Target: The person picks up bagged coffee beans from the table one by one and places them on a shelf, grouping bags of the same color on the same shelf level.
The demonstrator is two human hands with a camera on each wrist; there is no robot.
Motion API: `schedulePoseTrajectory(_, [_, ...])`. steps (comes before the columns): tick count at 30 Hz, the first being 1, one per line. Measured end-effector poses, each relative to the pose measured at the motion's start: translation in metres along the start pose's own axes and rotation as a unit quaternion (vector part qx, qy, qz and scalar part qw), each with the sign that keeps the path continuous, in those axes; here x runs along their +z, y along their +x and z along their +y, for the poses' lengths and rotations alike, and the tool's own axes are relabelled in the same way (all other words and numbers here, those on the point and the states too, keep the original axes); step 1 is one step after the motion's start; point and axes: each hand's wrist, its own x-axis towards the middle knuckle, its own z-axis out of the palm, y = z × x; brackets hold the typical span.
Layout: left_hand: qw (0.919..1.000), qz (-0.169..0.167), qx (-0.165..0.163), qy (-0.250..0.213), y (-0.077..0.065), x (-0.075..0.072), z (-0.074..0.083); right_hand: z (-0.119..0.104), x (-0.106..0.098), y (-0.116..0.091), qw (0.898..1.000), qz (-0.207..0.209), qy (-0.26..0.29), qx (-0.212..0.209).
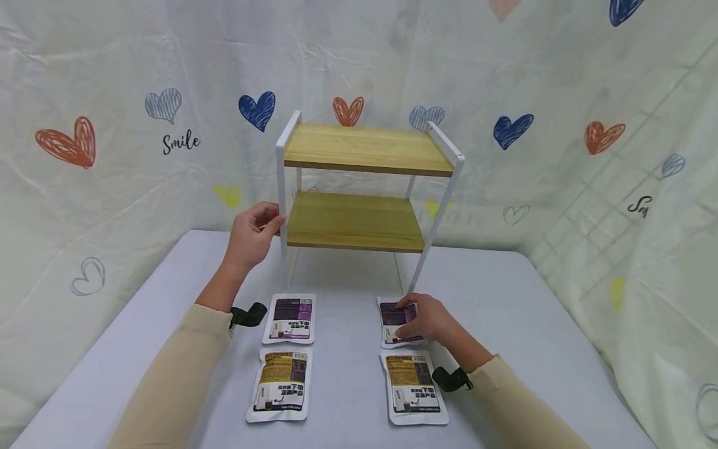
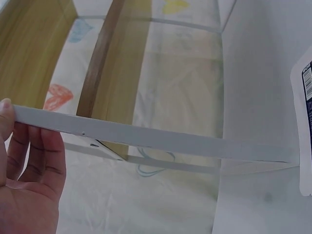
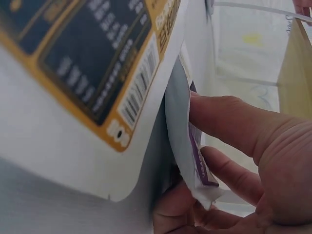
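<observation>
My left hand (image 1: 253, 234) grips the left front post of a two-tier shelf, with white legs and wooden boards (image 1: 356, 221). In the left wrist view the thumb and fingers lie on either side of that white post (image 2: 146, 134). My right hand (image 1: 427, 321) pinches the right-hand purple pouch (image 1: 391, 315), a flat white packet with a printed label. From the right wrist view, the thumb is on the pouch's (image 3: 180, 117) printed face and fingers curl under its edge. Just in front of it lies a brown-and-gold pouch (image 1: 414, 386).
On the left of the white table (image 1: 348, 374) lie a second purple pouch (image 1: 289, 318) and a second brown-and-gold pouch (image 1: 279, 384). The shelf stands towards the back, before a white sheet (image 1: 224, 56) printed with hearts. Dark bands circle both wrists.
</observation>
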Motion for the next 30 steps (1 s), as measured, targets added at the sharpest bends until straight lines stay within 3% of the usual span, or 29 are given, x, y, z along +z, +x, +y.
schedulePoseTrajectory(7, [0.9999, -0.009, -0.005, 0.0, 0.0, 0.002, -0.003, 0.005, -0.003, -0.002, 1.0, 0.002, 0.018, -0.008])
schedulePoseTrajectory(14, [0.9995, -0.012, -0.027, 0.013, -0.004, 0.0, 0.019, 0.006, -0.005, -0.003, 0.999, 0.007, 0.04, -0.006])
schedulePoseTrajectory(23, [0.9998, -0.008, -0.017, 0.001, 0.0, 0.001, 0.0, 0.01, -0.004, -0.001, 0.998, 0.014, 0.068, -0.003])
schedulePoseTrajectory(30, [0.9999, -0.01, -0.01, -0.004, 0.0, 0.0, 0.001, 0.014, -0.001, 0.001, 0.996, 0.017, 0.091, -0.011])
